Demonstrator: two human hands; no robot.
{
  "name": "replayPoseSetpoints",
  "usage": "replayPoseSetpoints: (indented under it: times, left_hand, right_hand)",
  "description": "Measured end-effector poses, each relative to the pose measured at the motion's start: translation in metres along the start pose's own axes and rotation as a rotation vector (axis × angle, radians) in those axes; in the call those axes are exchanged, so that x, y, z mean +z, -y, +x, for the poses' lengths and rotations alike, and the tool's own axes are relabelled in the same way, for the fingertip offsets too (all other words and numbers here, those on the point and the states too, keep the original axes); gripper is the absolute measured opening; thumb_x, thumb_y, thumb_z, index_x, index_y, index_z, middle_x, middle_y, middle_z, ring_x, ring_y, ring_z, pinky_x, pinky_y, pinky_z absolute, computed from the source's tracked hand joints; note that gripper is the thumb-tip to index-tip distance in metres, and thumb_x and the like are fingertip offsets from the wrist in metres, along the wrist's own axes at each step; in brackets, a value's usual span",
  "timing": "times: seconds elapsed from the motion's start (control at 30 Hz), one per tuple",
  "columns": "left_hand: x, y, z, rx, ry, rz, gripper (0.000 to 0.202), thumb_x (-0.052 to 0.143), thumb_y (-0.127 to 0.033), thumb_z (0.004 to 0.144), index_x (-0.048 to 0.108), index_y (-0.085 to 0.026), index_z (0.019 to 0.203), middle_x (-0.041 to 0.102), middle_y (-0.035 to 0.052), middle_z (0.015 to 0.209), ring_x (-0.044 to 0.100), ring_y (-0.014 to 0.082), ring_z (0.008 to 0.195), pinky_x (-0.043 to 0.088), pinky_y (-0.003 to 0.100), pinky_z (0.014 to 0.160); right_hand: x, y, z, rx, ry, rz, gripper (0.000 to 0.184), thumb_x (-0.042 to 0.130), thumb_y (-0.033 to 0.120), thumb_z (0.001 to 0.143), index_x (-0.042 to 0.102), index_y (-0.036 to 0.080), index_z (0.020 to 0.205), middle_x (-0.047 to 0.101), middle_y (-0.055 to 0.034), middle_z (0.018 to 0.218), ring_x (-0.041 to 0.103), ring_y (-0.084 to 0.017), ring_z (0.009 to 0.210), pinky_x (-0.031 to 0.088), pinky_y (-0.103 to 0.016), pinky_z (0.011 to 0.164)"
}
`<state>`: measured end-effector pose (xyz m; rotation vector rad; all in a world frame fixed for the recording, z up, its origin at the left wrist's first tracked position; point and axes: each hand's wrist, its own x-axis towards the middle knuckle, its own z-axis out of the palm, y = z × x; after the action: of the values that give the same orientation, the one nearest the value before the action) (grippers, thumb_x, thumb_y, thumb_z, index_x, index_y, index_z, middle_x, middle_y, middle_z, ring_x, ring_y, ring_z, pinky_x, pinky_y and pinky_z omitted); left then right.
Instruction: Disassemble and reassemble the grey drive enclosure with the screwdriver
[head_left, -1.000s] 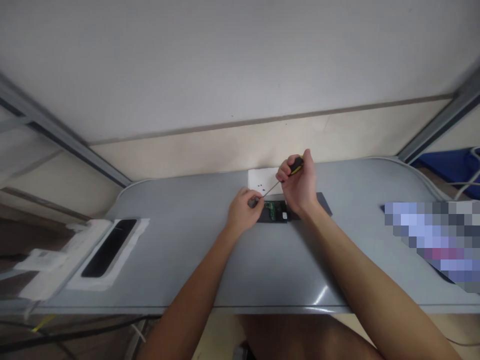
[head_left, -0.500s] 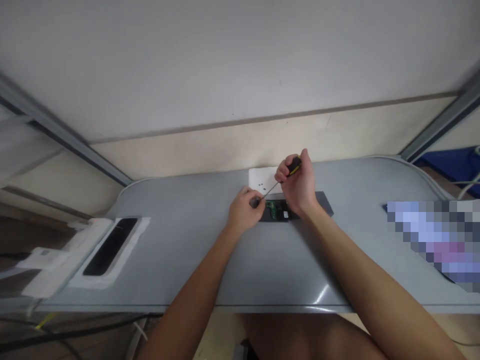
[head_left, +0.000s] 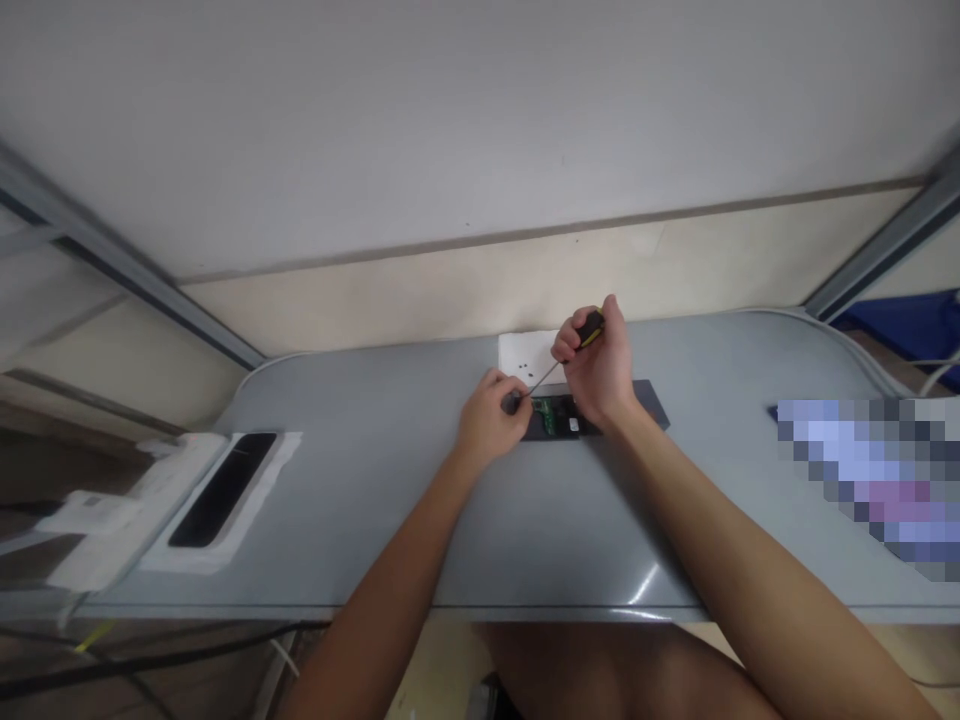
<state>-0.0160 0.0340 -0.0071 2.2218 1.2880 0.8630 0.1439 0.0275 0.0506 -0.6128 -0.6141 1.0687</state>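
My right hand [head_left: 596, 372] is closed round a small screwdriver [head_left: 581, 341] with a black and yellow handle. Its thin shaft slants down and left to the left end of a dark, opened device [head_left: 559, 418] lying flat on the grey table [head_left: 420, 480]. A green circuit board shows inside the device. My left hand [head_left: 491, 422] is curled at that same end, fingertips pinched on the device's edge beside the screwdriver tip. A white sheet [head_left: 525, 356] with a few tiny dark screws lies just behind the device.
A black phone [head_left: 222, 488] rests on white packaging at the table's left edge, with white boxes [head_left: 105, 525] beside it. A blurred patch [head_left: 874, 480] covers things at the right. A wall rises behind the table. Cables hang below the front edge.
Almost nothing has changed. Both hands stay at the device's left end with the screwdriver in place; the view has shifted very slightly.
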Motion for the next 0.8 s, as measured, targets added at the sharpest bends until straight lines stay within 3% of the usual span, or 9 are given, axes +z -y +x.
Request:
replayPoseSetpoints:
  times: [0.23,0.47,0.8]
  left_hand:
    - [-0.003,0.001,0.0,-0.064,-0.014,-0.064,0.031,0.056,-0.007,0.083,0.066,-0.025,0.106,0.062,0.002,0.1,0.057,0.0155,0.079,0.048,0.03,0.079]
    - [0.0,0.004,0.003,-0.142,-0.02,-0.074,0.028,0.045,-0.006,0.091,0.068,-0.023,0.09,0.07,0.0014,0.088,0.062,0.018,0.081,0.045,0.03,0.078]
    - [0.001,0.003,0.005,-0.126,-0.013,-0.042,0.029,0.047,-0.007,0.092,0.07,-0.023,0.081,0.073,0.002,0.088,0.065,0.0193,0.084,0.047,0.031,0.079]
  right_hand:
    - [-0.001,-0.003,0.001,0.001,0.003,-0.013,0.056,0.056,0.075,0.092,0.046,0.025,0.07,0.036,0.0053,0.058,0.038,-0.011,0.049,0.039,-0.028,0.047]
    - [-0.001,-0.005,-0.001,0.001,0.018,-0.026,0.056,0.058,0.074,0.091,0.047,0.025,0.068,0.037,0.0045,0.059,0.038,-0.011,0.049,0.039,-0.028,0.047]
    - [0.001,-0.012,-0.003,0.013,0.036,0.024,0.052,0.063,0.069,0.092,0.051,0.024,0.069,0.036,0.0038,0.062,0.039,-0.011,0.053,0.036,-0.026,0.047]
